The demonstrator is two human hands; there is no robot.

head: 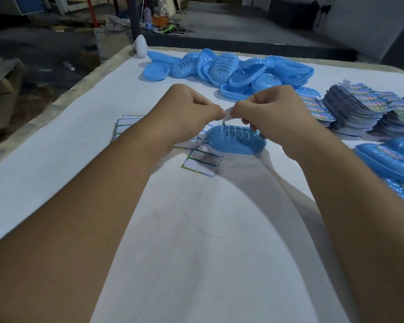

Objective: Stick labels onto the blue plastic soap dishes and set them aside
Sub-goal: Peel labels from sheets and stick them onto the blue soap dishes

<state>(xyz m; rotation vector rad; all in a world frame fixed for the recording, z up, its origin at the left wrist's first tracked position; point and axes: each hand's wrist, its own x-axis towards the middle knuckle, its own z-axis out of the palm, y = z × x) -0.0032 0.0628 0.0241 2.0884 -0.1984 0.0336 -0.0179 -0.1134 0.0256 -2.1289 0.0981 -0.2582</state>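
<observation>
Two bare forearms, sleeveless and free of watch, ring or glove, enter from seven and five o'clock, ending in the left hand [191, 113] and right hand [273, 115].

I see open white cloth-covered worktop [196, 229] near side and far left. Blocked: heap of blue plastic soap dishes [231, 68] at far edge, stacks of printed label cards [359, 108] right, labelled blue dishes [390, 159] at right edge, peeled backing sheets [202, 163] centre-left.

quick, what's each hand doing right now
Left hand: pinches one end of a small label.
Right hand: pinches the label's other end, above the soap dish.
</observation>
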